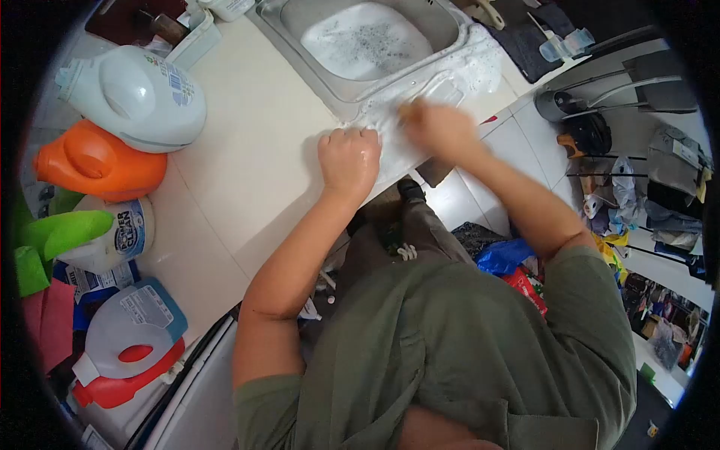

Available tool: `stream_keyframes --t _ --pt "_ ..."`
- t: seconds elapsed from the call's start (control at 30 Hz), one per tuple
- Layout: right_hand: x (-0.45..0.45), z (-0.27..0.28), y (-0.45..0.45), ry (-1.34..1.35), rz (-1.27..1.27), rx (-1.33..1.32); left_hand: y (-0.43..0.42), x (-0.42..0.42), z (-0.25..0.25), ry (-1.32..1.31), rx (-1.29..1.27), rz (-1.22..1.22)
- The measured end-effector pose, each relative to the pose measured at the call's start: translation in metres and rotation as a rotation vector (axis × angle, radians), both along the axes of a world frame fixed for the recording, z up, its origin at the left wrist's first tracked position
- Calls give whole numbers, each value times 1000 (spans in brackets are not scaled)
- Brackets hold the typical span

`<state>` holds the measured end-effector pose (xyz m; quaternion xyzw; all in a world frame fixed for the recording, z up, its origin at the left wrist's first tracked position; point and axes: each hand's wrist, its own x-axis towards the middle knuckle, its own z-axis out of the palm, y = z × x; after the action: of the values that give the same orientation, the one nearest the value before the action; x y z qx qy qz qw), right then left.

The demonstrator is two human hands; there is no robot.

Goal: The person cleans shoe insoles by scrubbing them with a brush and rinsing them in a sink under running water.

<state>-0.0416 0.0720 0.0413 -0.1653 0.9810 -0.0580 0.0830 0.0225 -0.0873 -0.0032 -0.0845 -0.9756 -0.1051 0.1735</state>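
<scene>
My left hand (350, 161) is closed in a wet fist at the front of the pale countertop (262, 112), pressed down beside white suds. Whatever its fingers hold, if anything, is hidden. Blurred by motion, my right hand (442, 133) is curled round a tan brush-like tool (409, 112), of which only a smeared end shows. Under and beyond it lies a soapy, flat whitish item (442, 91) with a looped outline, its kind unclear in the foam. Just behind both hands is the steel sink (330, 82), holding sudsy water.
Along the left stand a white jug (142, 97), an orange jug (105, 161), a Power Clean container (131, 232) and a clear jug with a red one (135, 322). A dark mat (525, 45) lies right of the sink. Bags and clutter fill the floor and shelves at right.
</scene>
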Motion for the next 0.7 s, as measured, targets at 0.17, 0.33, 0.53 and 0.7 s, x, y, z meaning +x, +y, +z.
stream_keyframes --t 0.17,0.33,0.53,0.7 --pt "-13 4 7 -70 -24 -34 -1 -5 -1 24 -15 -5" --pt "-52 10 28 -73 -263 -75 0 0 -1 25 -10 -17" --pt "-47 3 30 -6 -166 -103 0 -4 -3 9 -29 -10" --pt "8 14 -2 -212 76 14 1 -5 -1 13 -27 -5"
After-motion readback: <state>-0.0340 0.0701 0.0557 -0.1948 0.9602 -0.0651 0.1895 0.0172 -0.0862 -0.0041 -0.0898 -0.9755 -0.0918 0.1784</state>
